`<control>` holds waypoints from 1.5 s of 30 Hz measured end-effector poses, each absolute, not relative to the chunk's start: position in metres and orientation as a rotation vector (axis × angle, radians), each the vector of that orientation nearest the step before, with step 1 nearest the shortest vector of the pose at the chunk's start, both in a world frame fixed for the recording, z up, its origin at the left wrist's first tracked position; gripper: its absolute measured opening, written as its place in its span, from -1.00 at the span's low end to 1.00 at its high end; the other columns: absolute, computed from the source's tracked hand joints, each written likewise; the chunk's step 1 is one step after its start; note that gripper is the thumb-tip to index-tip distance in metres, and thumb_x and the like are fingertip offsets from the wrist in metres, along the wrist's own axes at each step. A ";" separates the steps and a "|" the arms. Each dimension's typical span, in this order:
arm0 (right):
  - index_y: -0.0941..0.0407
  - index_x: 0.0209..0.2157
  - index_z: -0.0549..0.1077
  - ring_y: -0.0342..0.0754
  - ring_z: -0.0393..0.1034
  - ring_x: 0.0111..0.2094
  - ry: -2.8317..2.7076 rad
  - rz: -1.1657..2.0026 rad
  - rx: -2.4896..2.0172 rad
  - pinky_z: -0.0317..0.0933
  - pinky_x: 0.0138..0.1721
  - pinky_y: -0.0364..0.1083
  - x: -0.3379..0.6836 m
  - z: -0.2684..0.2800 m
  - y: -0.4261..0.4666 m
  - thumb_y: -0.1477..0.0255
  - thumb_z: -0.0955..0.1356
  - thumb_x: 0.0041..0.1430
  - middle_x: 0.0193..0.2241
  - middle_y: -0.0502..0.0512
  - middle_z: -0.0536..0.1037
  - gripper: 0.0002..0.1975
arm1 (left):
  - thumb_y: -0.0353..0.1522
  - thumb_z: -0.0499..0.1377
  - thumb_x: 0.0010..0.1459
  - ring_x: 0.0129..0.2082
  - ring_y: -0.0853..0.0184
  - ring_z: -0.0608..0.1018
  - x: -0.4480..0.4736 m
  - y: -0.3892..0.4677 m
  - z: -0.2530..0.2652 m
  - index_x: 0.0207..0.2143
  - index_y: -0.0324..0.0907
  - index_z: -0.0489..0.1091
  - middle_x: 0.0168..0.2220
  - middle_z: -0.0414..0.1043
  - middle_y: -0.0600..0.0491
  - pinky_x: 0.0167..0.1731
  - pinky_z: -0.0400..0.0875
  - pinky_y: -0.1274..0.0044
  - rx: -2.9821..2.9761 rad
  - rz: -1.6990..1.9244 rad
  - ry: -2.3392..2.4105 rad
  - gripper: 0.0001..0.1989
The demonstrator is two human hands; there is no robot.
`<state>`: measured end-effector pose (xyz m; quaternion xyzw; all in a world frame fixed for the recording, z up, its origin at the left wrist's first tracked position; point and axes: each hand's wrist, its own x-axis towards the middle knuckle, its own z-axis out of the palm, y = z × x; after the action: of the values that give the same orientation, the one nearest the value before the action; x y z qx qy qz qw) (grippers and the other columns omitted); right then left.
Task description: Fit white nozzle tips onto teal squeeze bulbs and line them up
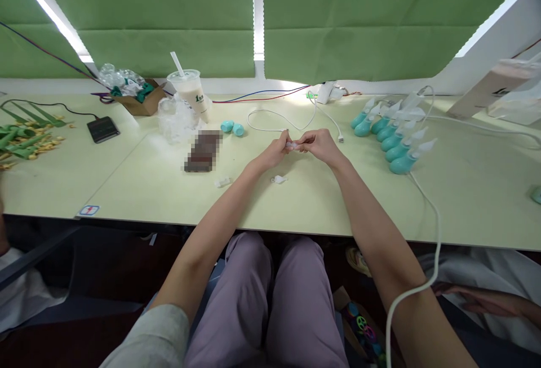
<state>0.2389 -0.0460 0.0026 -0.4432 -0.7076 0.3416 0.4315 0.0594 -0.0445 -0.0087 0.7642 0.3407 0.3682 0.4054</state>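
Observation:
Above the middle of the table, my left hand (274, 153) and my right hand (323, 145) meet fingertip to fingertip. Both pinch a small translucent white piece (291, 145); the fingers cover part of it, so its exact kind is unclear. Just below them on the tabletop lies a white flame-shaped tip (279, 179) with a small ring end. A small clear piece (223, 182) rests left of that. Two teal round pieces (232, 127) lie further back. To the right stand several teal bulb-shaped bodies with white pointed tips (399, 151), grouped in rows.
A cup with a straw (190, 89), a plastic bag (171, 120), a pixelated dark object (203, 151) and a phone (102, 129) occupy the left. A white cable (437, 227) crosses the table edge over my right forearm. A person's hand (477, 298) shows at lower right.

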 end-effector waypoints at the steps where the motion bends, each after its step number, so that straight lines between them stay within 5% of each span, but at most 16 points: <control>1: 0.18 -0.55 0.56 -0.11 0.38 -0.60 -1.755 0.871 -1.101 0.34 -0.45 -0.07 0.239 0.001 -0.046 0.27 0.49 -0.20 -0.64 0.04 0.48 -0.76 | -0.30 0.11 0.10 -0.42 0.42 0.32 0.059 -0.044 -0.009 -0.39 -0.12 0.07 -0.40 0.36 0.10 -0.36 0.16 0.51 1.928 0.923 0.858 -0.79; 11: 0.12 -0.41 0.54 -0.06 0.44 -0.39 -1.744 0.789 -1.050 0.35 -0.31 -0.06 0.233 0.012 -0.050 0.25 0.47 -0.14 -0.42 0.05 0.56 -0.74 | -0.21 0.09 0.18 -0.47 0.44 0.27 0.058 -0.046 0.002 -0.36 -0.11 0.01 -0.49 0.21 0.17 -0.37 0.15 0.52 1.700 0.985 0.792 -0.73; 19: 0.12 -0.34 0.49 -0.11 0.42 -0.49 -1.736 0.852 -1.102 0.25 -0.53 -0.17 0.225 0.020 -0.060 0.18 0.48 -0.18 -0.48 0.02 0.51 -0.62 | -0.06 -0.11 0.26 -0.49 0.44 0.31 0.059 -0.055 0.014 -0.15 -0.12 -0.01 -0.45 0.30 0.12 -0.37 0.21 0.53 1.666 0.835 0.871 -0.67; 23: 0.12 -0.35 0.46 -0.13 0.42 -0.50 -1.745 0.853 -1.150 0.22 -0.51 -0.18 0.228 0.013 -0.057 0.16 0.47 -0.15 -0.43 0.04 0.52 -0.62 | -0.17 -0.13 0.29 -0.11 0.22 0.40 0.040 -0.045 0.017 0.08 -0.13 0.08 -0.10 0.39 -0.11 -0.09 0.26 0.36 2.067 0.900 1.455 -0.62; 27: 0.12 -0.35 0.43 -0.14 0.41 -0.50 -1.761 0.871 -1.168 0.21 -0.51 -0.18 0.227 0.007 -0.054 0.15 0.44 -0.10 -0.39 0.04 0.52 -0.64 | -0.35 -0.03 0.20 0.26 -0.02 0.03 0.004 -0.030 0.008 0.21 -0.05 0.10 0.28 0.00 -0.15 0.10 0.05 0.16 2.239 0.760 2.219 -0.50; 34: 0.11 -0.35 0.41 -0.14 0.40 -0.50 -1.759 0.917 -1.197 0.24 -0.50 -0.16 0.224 0.008 -0.058 0.13 0.43 -0.11 -0.37 0.04 0.51 -0.62 | -0.51 -0.12 0.17 0.03 -0.01 0.32 -0.008 -0.019 -0.003 -0.12 -0.23 0.39 -0.02 0.32 -0.27 -0.05 0.19 0.23 2.175 0.609 2.401 -0.65; 41: 0.11 -0.36 0.41 -0.16 0.39 -0.51 -1.748 0.907 -1.201 0.23 -0.50 -0.17 0.225 0.009 -0.057 0.14 0.44 -0.12 -0.39 0.03 0.50 -0.63 | -0.62 -0.01 0.01 0.00 0.07 0.29 -0.007 -0.012 -0.004 0.03 -0.34 0.22 -0.02 0.25 -0.26 -0.09 0.24 0.35 2.108 0.800 2.328 -0.53; 45: 0.11 -0.35 0.42 -0.16 0.39 -0.52 -1.735 0.883 -1.179 0.24 -0.49 -0.16 0.226 0.005 -0.054 0.13 0.44 -0.13 -0.40 0.03 0.50 -0.62 | -0.62 0.07 -0.08 0.02 0.02 0.26 -0.012 -0.012 -0.006 -0.17 -0.28 0.36 -0.01 0.19 -0.24 -0.09 0.24 0.32 2.090 0.840 2.225 -0.64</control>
<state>0.2257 -0.0536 0.0050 -0.4704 -0.6919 0.3523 0.4194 -0.0117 -0.0122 -0.0060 0.6601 0.7026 0.2654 -0.0122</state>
